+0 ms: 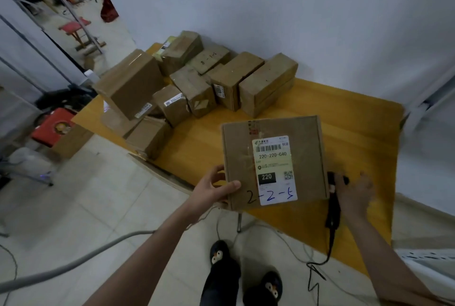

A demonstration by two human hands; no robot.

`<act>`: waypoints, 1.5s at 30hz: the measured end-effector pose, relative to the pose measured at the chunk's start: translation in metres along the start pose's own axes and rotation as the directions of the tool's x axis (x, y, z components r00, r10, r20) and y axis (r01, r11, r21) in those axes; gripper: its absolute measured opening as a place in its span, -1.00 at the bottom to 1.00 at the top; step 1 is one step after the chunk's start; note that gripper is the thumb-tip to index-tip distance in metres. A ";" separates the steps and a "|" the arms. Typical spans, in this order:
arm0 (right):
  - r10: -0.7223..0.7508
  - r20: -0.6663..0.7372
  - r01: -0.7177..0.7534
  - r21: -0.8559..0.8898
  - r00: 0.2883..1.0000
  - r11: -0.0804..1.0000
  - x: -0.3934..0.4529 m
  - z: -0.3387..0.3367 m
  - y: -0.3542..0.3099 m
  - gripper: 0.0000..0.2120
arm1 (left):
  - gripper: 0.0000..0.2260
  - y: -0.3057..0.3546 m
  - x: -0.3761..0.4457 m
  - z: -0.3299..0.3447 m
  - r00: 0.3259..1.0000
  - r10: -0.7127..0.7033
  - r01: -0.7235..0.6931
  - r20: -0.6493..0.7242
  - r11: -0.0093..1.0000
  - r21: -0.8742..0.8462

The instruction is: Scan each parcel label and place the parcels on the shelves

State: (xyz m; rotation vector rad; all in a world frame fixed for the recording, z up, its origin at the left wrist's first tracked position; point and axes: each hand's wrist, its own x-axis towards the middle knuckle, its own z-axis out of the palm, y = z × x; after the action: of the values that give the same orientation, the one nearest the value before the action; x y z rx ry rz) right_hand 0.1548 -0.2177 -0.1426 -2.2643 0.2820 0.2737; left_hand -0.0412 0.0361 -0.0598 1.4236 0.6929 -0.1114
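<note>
- Pale walls enclose a yellow bench [344, 118] set on a tiled floor [103, 197].
- Brown parcels [197, 79] are piled at the bench's far left end.
- One flat parcel [273, 160] is gripped at its left edge by the left hand [214, 188] (thumb on top), its label [274, 170] facing up, marked "2-2-5".
- A black scanner [333, 197] lies just right of the parcel, its cord trailing down to the floor.
- The blurred right hand [354, 192] is seen at the scanner; whether it grips cannot be told.
</note>
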 end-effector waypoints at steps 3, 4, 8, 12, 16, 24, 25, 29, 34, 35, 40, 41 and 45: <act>-0.329 0.195 0.228 0.409 0.924 0.884 -0.041 -0.047 -0.052 -0.27 | -0.24 -0.001 -0.011 0.007 1.000 0.012 -0.012 0.016 1.000 -0.012; -0.387 0.312 0.198 0.497 0.868 0.845 -0.053 -0.060 -0.060 -0.17 | -0.24 0.000 -0.014 0.010 0.999 0.019 -0.018 0.029 1.000 -0.017; -0.523 0.399 0.336 0.451 0.753 0.827 -0.084 -0.088 -0.052 -0.21 | -0.27 0.005 -0.027 0.020 0.994 0.046 -0.043 0.100 0.999 -0.027; -0.484 0.268 0.308 0.503 0.833 0.808 -0.118 -0.113 -0.028 -0.45 | -0.29 0.007 -0.040 0.025 0.979 0.069 -0.068 0.194 0.998 -0.012; -0.388 0.186 0.218 0.580 0.903 0.785 -0.166 -0.132 0.001 -0.45 | -0.08 0.008 -0.054 0.031 0.948 0.117 -0.138 0.297 0.989 0.050; -0.151 -0.033 0.133 0.687 0.988 0.714 -0.286 -0.165 0.085 -0.24 | -0.53 -0.016 -0.098 0.077 0.852 0.200 -0.261 0.484 0.963 0.062; -0.118 -0.060 0.127 0.688 0.991 0.714 -0.303 -0.172 0.097 -0.20 | -0.59 -0.019 -0.108 0.088 0.834 0.196 -0.268 0.516 0.961 0.068; 0.006 -0.189 0.132 0.708 0.982 0.694 -0.362 -0.210 0.138 -0.26 | -0.71 -0.025 -0.143 0.144 0.736 0.171 -0.313 0.655 0.944 0.104; 0.134 -0.309 0.145 0.730 0.942 0.668 -0.418 -0.254 0.187 -0.27 | -0.18 -0.035 -0.176 0.213 0.582 0.145 -0.381 0.800 0.918 0.111; 0.147 -0.320 0.146 0.732 0.936 0.665 -0.425 -0.260 0.193 -0.31 | -0.10 -0.037 -0.184 0.224 0.563 0.139 -0.397 0.815 0.910 0.119; 0.270 -0.401 0.141 0.746 0.875 0.651 -0.463 -0.302 0.245 -0.49 | -0.29 -0.052 -0.220 0.302 0.428 0.098 -0.445 0.899 0.888 0.115; 0.296 -0.412 0.137 0.750 0.862 0.647 -0.470 -0.312 0.258 -0.50 | -0.30 -0.057 -0.229 0.320 0.406 0.091 -0.442 0.909 0.890 0.109; 0.366 -0.443 0.136 0.769 0.819 0.625 -0.490 -0.360 0.311 -0.52 | -0.38 -0.079 -0.271 0.393 0.362 0.073 -0.447 0.929 0.888 0.104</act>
State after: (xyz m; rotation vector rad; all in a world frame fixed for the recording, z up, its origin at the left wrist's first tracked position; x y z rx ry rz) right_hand -0.3643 -0.6352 0.0072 -1.3746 0.7203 -0.4279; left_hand -0.1490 -0.4318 0.0028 1.5107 -0.5503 -0.7491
